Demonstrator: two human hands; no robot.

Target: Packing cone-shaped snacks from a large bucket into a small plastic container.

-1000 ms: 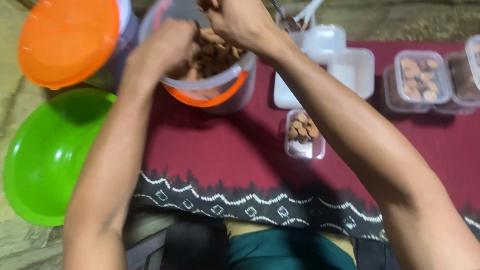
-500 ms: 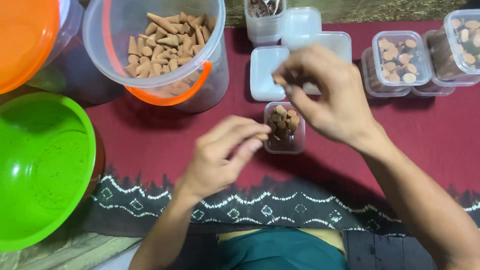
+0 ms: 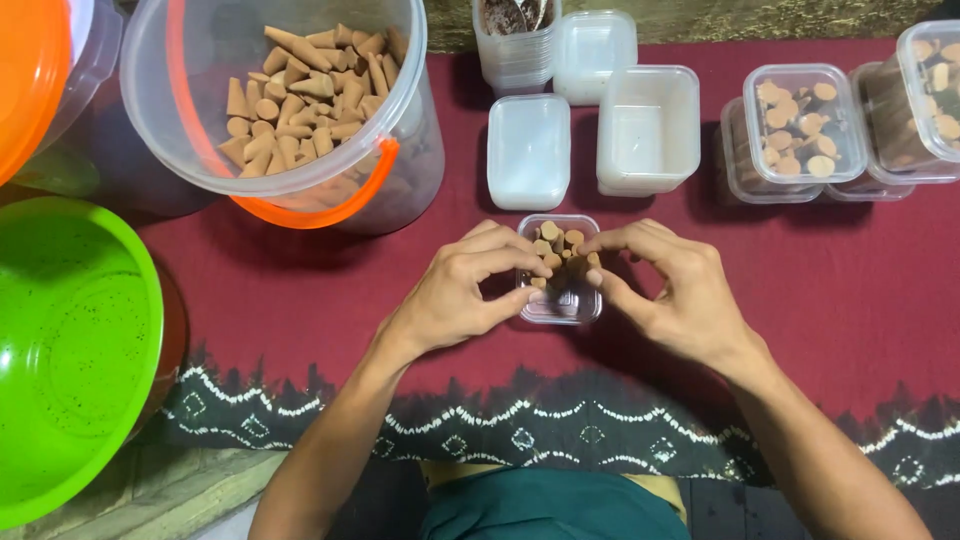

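A dark red cloth [image 3: 300,290] covers the work surface, its near edge a black band printed with white wavy lines and small diamonds. Beyond the far edge of the cloth a strip of rough, mottled ground shows, and at the lower left a pale stone or concrete ledge runs under the cloth's corner.

At the middle of the cloth stands a small clear plastic box [image 3: 560,300], open at the top and partly filled with brown incense cones [image 3: 556,243]. The left hand [image 3: 460,295] curls around the box's left side, thumb low against its wall and fingertips bent in over the rim, pinching at the cones. The right hand [image 3: 680,295] mirrors it on the right side, fingers bent in over the rim and touching the cones; whether either hand grips a single cone cannot be told.

Just behind the box lie a clear lid [image 3: 528,150] and an empty clear container [image 3: 650,130], with a stack of small tubs [image 3: 515,50] farther back. To the right stand closed boxes filled with cones [image 3: 805,125]. At the upper left a clear bucket [image 3: 400,130] with an orange handle holds a heap of loose cones. A green plastic basin [image 3: 70,360] sits at the left edge, and an orange lid [image 3: 25,70] shows in the top corner.
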